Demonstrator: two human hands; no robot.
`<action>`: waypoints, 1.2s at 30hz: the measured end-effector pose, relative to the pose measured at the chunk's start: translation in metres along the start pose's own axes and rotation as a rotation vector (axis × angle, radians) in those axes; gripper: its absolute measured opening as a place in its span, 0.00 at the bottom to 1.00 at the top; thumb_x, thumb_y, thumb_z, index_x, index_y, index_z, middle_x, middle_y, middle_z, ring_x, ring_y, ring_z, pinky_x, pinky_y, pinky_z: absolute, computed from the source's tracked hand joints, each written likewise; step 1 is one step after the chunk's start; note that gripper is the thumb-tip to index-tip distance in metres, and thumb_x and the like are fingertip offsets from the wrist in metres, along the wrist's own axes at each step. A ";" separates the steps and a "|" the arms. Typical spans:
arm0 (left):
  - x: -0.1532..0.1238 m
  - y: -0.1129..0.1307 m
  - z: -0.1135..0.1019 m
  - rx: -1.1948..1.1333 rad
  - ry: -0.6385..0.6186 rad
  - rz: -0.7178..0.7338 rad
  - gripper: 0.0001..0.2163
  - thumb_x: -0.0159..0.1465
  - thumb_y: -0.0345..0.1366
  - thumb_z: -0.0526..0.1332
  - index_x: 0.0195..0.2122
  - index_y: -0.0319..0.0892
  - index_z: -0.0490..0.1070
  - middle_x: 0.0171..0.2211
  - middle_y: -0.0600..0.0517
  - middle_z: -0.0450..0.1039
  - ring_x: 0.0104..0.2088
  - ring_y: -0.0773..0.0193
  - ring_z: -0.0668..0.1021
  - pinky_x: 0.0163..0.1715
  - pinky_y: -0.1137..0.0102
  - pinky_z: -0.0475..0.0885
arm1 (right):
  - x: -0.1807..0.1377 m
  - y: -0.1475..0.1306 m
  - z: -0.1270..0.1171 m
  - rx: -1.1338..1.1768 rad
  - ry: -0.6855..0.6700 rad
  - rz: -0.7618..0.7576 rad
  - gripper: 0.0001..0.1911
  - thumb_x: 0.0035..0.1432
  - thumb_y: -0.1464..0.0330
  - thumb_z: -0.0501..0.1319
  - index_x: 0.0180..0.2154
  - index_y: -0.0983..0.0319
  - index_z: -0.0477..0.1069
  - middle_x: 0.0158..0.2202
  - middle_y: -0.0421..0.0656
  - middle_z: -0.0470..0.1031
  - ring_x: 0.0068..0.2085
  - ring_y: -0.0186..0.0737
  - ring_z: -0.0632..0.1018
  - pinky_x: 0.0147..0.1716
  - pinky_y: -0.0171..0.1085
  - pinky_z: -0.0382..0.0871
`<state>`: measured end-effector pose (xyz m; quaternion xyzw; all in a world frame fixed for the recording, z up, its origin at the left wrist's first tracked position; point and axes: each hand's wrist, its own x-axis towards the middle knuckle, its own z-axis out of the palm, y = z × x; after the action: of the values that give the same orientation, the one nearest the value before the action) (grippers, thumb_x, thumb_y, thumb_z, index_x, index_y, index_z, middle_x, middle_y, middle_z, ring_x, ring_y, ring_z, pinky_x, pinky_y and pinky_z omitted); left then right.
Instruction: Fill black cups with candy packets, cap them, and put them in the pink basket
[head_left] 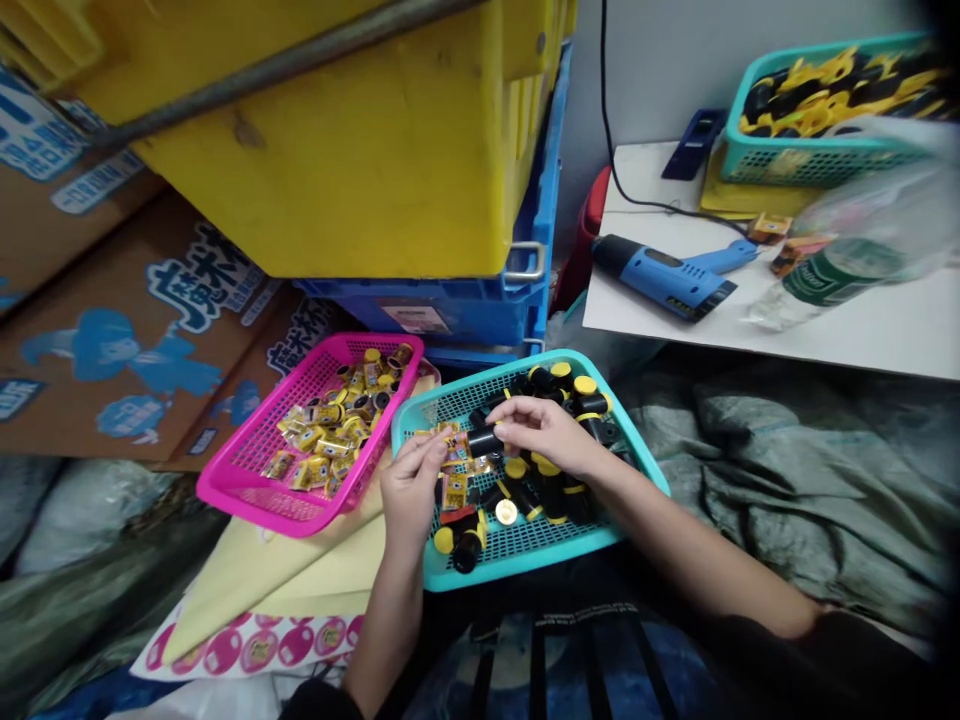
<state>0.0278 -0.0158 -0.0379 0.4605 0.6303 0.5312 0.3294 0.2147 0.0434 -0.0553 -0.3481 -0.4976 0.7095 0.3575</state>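
Over a teal basket [544, 558], my right hand [547, 432] pinches one end of a small black cylinder [483, 443]. My left hand [411, 488] is closed on a yellow-orange printed plastic sleeve [454, 446] at the cylinder's other end; how far the sleeve goes around it I cannot tell. Below lie several black cylinders with yellow caps [555, 505], a loose pale yellow cap [506, 512] and another printed sleeve [454, 491]. To the left, a tilted pink basket [232, 492] contains sleeve-covered pieces [330, 445].
A blue heat gun [664, 276] lies on a white table [780, 335] beside a bottle [844, 270] and another teal basket [817, 160] of yellow and black parts. Yellow [360, 190] and blue crates [465, 315] stand ahead, with cardboard boxes [112, 350] at left.
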 end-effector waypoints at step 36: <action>0.006 0.024 0.017 0.189 -0.038 0.666 0.09 0.60 0.35 0.63 0.42 0.50 0.78 0.35 0.51 0.76 0.37 0.63 0.77 0.37 0.68 0.73 | -0.018 0.007 -0.001 0.678 -0.199 0.047 0.21 0.42 0.63 0.73 0.33 0.65 0.66 0.26 0.38 0.77 0.27 0.33 0.81 0.27 0.27 0.75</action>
<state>0.0463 -0.0037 -0.0182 0.6794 0.4855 0.5400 0.1056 0.2236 0.0270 -0.0594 -0.1501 -0.2583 0.8728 0.3861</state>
